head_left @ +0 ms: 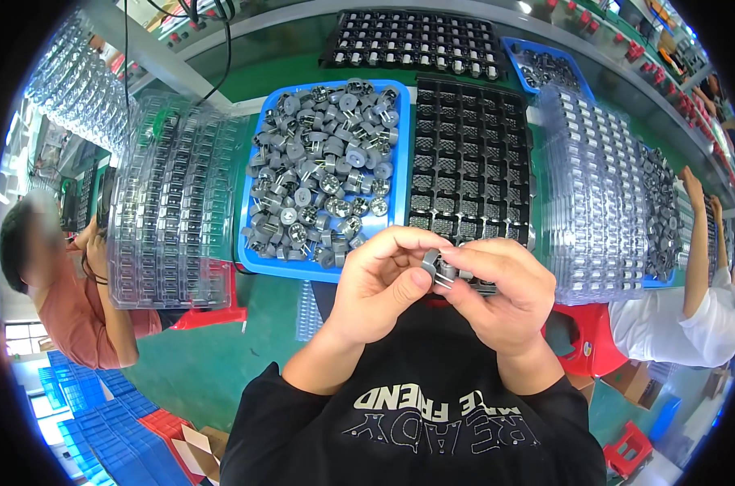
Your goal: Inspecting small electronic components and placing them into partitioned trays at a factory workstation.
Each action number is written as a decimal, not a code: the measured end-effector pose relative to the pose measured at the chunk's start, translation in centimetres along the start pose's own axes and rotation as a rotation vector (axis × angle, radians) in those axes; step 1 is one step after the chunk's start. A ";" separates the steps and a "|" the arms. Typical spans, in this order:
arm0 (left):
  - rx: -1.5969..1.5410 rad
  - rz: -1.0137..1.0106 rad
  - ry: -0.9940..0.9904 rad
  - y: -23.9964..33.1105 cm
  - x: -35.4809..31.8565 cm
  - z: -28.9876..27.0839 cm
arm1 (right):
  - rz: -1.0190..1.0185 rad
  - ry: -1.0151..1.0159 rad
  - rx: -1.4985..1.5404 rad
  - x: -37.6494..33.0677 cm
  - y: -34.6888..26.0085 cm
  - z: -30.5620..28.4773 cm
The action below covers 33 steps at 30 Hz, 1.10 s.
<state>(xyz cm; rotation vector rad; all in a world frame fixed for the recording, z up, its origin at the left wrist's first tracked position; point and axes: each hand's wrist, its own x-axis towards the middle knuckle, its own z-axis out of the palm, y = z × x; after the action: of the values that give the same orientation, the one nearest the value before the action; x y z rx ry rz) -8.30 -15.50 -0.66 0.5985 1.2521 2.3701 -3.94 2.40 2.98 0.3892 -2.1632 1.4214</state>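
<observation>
You're pinching the grey part (430, 260) between left hand (381, 283) and right hand (501, 296) fingertips, by the near edge of the black tray (472, 154), probably two-handed so its pins (444, 283) are staying clear and visible.

The held part (430, 259) is grey with silvery pins, as are the loose parts (304, 196) in the bright blue bin (402, 154). A black tray (470, 154) repeats a grid of crosshatched cells. Stacked trays (590, 194) are clear, the floor (189, 348) green, the shirt (416, 466) black with white lettering.
</observation>
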 end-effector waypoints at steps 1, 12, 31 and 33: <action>-0.014 -0.004 0.005 0.1 0.0 0.0 | 0.002 0.001 0.000 0.0 0.0 0.2; 0.065 -0.008 0.031 0.2 -0.2 -0.7 | -0.076 0.010 -0.146 -0.6 0.1 1.0; 0.443 -0.047 0.065 -0.9 -1.6 -1.6 | 0.273 -0.096 0.155 -1.3 1.8 0.7; 0.547 -0.097 0.120 -0.3 -1.6 -1.3 | 0.284 -0.130 0.003 -1.1 2.5 0.0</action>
<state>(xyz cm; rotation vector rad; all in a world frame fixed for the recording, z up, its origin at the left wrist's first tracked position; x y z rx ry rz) -7.65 -17.00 -1.85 0.5375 1.9570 2.0026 -4.26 3.40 0.49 0.1844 -2.3962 1.5885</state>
